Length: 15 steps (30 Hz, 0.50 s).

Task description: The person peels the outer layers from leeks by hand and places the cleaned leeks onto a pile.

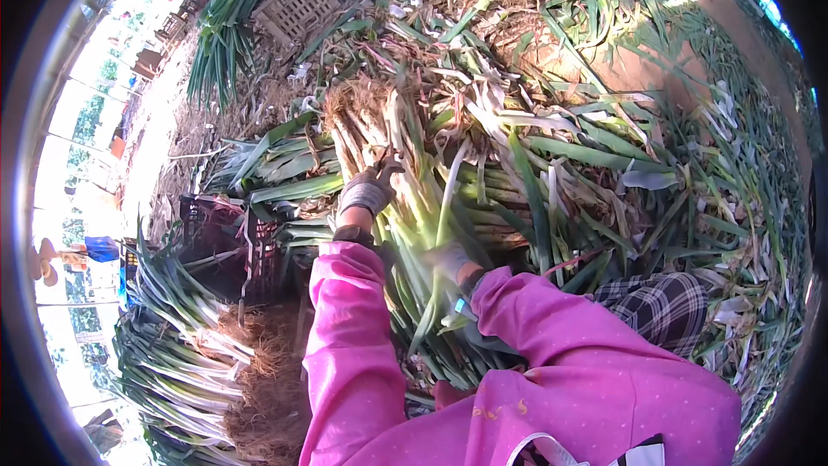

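Observation:
A thick bundle of leeks (401,207) lies in front of me, its brown roots pointing away and its green leaves toward my body. My left hand (369,192), in a grey glove, is closed on pale leek stalks below the roots. My right hand (447,261), also gloved, is at the leafy part of the same bundle. Motion smears its fingers, so their grip cannot be made out. One loose pale-green leaf (450,194) crosses the bundle between the hands. More leeks (492,198) lie just to the right, partly under withered leaves.
Cleaned leeks (190,362) are stacked at lower left, roots facing me. Beside them stands a dark plastic crate (220,237). Farther off are a beige crate (297,4) and another leek pile (228,30). Stripped leaves (733,207) cover the ground at right. Plaid cloth (660,306) lies by my right arm.

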Each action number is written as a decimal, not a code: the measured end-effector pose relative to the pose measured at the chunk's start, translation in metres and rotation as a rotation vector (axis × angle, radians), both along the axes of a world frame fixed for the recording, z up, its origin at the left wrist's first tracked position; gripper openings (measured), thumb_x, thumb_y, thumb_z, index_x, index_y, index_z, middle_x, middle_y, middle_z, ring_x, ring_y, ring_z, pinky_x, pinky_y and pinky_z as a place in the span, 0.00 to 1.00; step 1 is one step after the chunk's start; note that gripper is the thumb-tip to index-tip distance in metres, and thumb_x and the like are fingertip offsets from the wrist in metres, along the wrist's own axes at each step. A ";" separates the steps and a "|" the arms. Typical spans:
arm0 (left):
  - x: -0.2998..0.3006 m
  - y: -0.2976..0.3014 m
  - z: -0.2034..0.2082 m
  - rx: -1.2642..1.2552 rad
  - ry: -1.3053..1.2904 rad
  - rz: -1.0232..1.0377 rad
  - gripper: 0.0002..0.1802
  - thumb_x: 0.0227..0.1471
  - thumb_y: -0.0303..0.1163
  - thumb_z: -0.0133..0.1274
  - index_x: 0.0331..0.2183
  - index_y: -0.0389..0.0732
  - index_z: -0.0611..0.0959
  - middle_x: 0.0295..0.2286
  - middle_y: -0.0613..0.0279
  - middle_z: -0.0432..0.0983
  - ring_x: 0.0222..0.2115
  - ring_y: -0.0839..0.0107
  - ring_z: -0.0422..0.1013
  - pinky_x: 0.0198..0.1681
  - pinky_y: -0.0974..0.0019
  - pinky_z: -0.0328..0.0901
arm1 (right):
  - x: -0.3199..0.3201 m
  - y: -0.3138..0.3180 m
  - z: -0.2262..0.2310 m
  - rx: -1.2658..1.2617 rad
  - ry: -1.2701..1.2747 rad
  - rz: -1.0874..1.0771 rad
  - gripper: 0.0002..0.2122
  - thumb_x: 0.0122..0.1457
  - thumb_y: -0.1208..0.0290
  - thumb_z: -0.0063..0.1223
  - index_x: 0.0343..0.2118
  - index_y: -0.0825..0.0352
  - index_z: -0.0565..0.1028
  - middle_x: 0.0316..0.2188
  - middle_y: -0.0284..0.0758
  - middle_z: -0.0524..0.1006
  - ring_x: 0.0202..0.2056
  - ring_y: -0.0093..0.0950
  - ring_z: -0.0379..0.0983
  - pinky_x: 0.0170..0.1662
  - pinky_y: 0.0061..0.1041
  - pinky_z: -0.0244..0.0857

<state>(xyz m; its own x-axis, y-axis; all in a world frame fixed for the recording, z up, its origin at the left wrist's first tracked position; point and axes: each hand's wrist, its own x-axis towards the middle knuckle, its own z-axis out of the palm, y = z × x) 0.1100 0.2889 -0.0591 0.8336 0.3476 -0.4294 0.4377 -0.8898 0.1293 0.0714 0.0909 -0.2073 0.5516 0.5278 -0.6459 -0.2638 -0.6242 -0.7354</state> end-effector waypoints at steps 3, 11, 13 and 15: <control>0.019 0.001 0.000 0.037 0.016 -0.059 0.23 0.44 0.38 0.43 0.44 0.70 0.65 0.40 0.51 0.68 0.38 0.54 0.68 0.40 0.57 0.64 | 0.006 -0.014 0.006 0.080 -0.041 -0.128 0.13 0.38 0.63 0.59 0.21 0.70 0.76 0.16 0.38 0.74 0.19 0.25 0.71 0.23 0.25 0.65; 0.033 -0.005 0.010 0.064 -0.083 -0.001 0.22 0.41 0.41 0.46 0.42 0.68 0.66 0.34 0.54 0.72 0.33 0.54 0.70 0.36 0.57 0.65 | 0.002 -0.018 -0.039 0.081 -0.092 -0.017 0.20 0.38 0.70 0.56 0.37 0.71 0.68 0.25 0.43 0.73 0.26 0.33 0.71 0.30 0.27 0.65; 0.022 0.000 0.011 0.077 0.029 -0.058 0.23 0.41 0.43 0.48 0.44 0.63 0.68 0.38 0.54 0.70 0.37 0.57 0.69 0.38 0.59 0.65 | -0.007 -0.012 -0.043 0.185 -0.084 -0.001 0.18 0.38 0.70 0.56 0.34 0.71 0.69 0.24 0.41 0.73 0.23 0.32 0.71 0.28 0.27 0.65; 0.012 -0.001 0.008 0.101 0.064 0.020 0.21 0.43 0.43 0.45 0.43 0.62 0.69 0.33 0.53 0.73 0.35 0.55 0.70 0.38 0.58 0.64 | -0.005 -0.010 -0.049 0.169 0.117 -0.070 0.15 0.38 0.71 0.56 0.32 0.71 0.69 0.23 0.40 0.73 0.23 0.31 0.71 0.28 0.27 0.65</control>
